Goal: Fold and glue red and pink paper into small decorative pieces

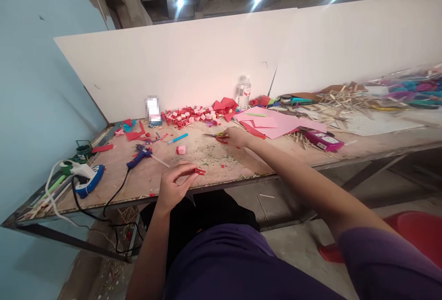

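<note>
Near the table's front edge, my left hand (174,184) pinches a small folded piece of red paper (200,171) between thumb and fingers. Farther out and to the right, my right hand (238,137) is closed around the handles of a pair of scissors (220,137). Their blades point left, low over the tabletop. A single pink and red cube (181,150) sits between my hands and a blue pen (178,138). Left of them lies a blue glue gun (140,156) with a glue stick poking out of its back.
Many red and pink cubes (188,116) are heaped by the white board (193,65). Beside them stand a plastic bottle (243,92) and a phone (153,110). Pink paper sheets (281,120), a magenta box (323,140) and wooden sticks (340,99) lie rightward. A blue power strip (90,182) with cables is at left.
</note>
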A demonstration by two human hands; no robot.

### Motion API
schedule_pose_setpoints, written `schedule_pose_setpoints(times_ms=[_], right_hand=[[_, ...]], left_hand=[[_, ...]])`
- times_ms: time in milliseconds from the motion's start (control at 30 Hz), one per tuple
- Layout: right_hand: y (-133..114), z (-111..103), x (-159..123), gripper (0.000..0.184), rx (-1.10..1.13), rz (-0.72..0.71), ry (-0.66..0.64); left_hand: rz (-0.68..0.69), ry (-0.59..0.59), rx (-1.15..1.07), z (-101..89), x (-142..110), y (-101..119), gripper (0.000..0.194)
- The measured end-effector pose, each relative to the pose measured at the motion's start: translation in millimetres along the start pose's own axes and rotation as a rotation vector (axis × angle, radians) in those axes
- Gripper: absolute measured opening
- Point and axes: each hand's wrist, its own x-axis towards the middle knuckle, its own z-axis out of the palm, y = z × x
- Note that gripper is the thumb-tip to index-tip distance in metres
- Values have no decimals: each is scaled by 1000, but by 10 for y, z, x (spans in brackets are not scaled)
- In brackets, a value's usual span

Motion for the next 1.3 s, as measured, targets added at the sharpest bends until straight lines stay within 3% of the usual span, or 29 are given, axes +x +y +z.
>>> schedule_pose_setpoints(times_ms=[233, 467, 667, 733, 833, 1033, 1300], right_hand=[[-122, -59, 217, 34, -28, 42, -34], [-237, -251, 157, 15, 198, 73, -92], [-343, -291, -341, 37, 557, -2, 16], [-412, -272, -620, 48, 1060, -62, 53], [-547, -223, -1075, 52, 1374, -166, -3], [-824, -53, -1705, 56, 1514, -11, -198], [-1045, 16, -1785, 58, 1492, 82, -287]], left_hand=[[-20, -6, -13, -7, 2, -15, 12], [-70, 18, -5, 10, 3, -23, 11], [-183, 84, -98, 23, 66, -15, 7], [-218, 120, -132, 19, 91, -16, 9], [-251, 168, -141, 5, 116, -30, 11], [-304, 181, -97, -25, 114, -61, 16], [-259, 185, -67, -33, 124, -21, 16]])
